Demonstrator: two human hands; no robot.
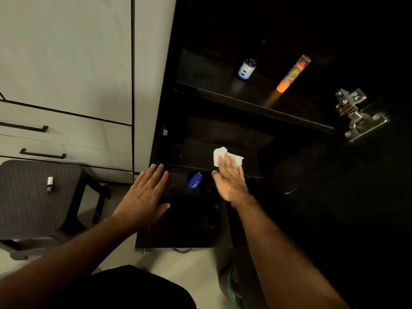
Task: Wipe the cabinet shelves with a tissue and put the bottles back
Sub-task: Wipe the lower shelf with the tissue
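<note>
A dark open cabinet fills the right half of the view. My right hand [230,178] lies flat with straight fingers on a white tissue [219,155], pressing it onto the middle shelf [194,152]. My left hand [145,195] is spread open, hovering by the shelf's front left corner and holding nothing. On the upper shelf [256,103] stand a small dark bottle with a blue-white label [246,69] and a tall orange bottle with a clear cap [293,73]. A blue bottle [196,179] shows on the level below, between my hands.
A dark stool [33,197] at the left carries a small white bottle [50,183]. White drawers with black handles [42,153] line the wall behind it. A metal hinge [356,114] sits on the open door at right. A bin with a green liner [234,284] stands on the floor.
</note>
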